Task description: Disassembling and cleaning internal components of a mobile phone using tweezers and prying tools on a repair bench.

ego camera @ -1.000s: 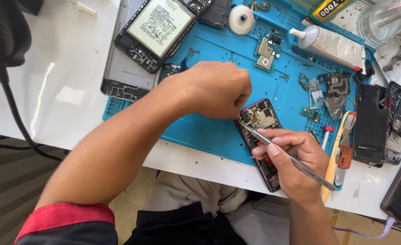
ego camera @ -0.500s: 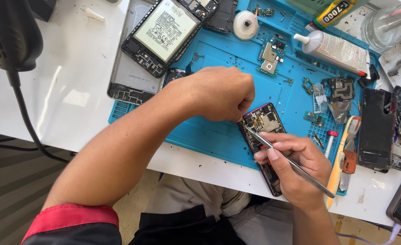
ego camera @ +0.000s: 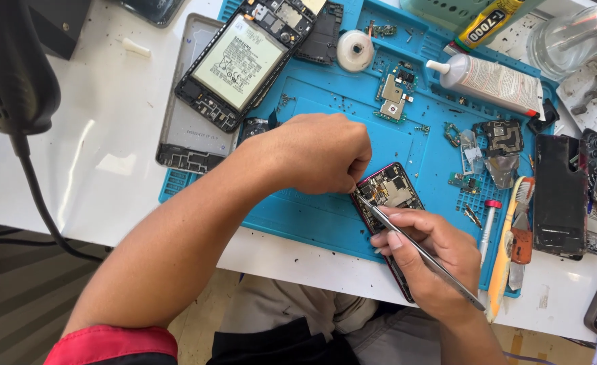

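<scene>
The left hand, its grip curled shut, steadied the opened phone at the blue mat's near edge on the tabletop; the right hand pinched metal tweezers touching the phone's board.

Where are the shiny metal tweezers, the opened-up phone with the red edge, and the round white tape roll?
Shiny metal tweezers [ego camera: 420, 250], head view, mid-shaft.
Opened-up phone with the red edge [ego camera: 391, 191], head view, exposed circuit board.
Round white tape roll [ego camera: 355, 51], head view, top face.
</scene>
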